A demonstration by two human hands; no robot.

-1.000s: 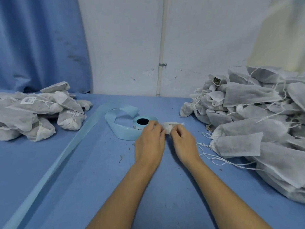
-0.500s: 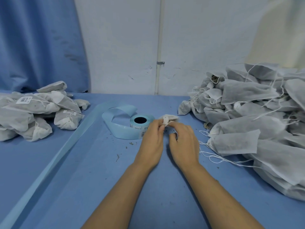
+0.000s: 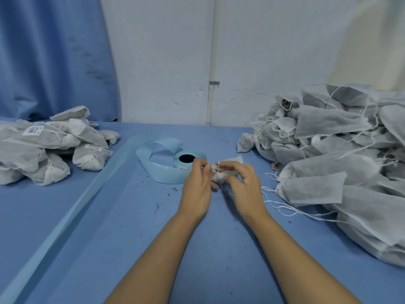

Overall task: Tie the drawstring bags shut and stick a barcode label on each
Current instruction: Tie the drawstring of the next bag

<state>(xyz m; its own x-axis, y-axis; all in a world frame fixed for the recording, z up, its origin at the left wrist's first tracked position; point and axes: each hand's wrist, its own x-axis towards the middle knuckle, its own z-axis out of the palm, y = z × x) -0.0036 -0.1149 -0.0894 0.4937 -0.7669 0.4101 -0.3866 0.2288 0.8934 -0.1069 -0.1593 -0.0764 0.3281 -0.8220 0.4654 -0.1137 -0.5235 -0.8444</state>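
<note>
**Drawstring held taut between both hands, just in front of the label roll**

Two bare forearms are seen reaching forward over the blue table (image 3: pixel 142 249), on which small dark crumbs are scattered on the near side of the label roll (image 3: pixel 187 160). The left hand (image 3: pixel 197 187) is placed just in front of the roll, its fingers curled and its fingertips pinched on the white drawstring (image 3: pixel 213 166). The right hand (image 3: pixel 246 185) is held just to the right of the roll; its forefinger is hooked through the same string, while the other fingers are loosely bent and partly spread. The drawstring bag (image 3: pixel 219 177) is kept between the two hands, bunched into a small white wad, and is largely hidden by them, so it cannot be told whether a knot has been made.

From the roll, a pale blue backing strip (image 3: pixel 65 216) is trailed toward the near left. Well to the left of the roll, labelled bags (image 3: pixel 43 145) are heaped. Well to its right, a larger heap of loose-stringed bags (image 3: pixel 328 163) is piled. Behind the roll a white wall with an upright pipe (image 3: pixel 211 62) is seen, and a blue curtain (image 3: pixel 54 51) to the far left.
</note>
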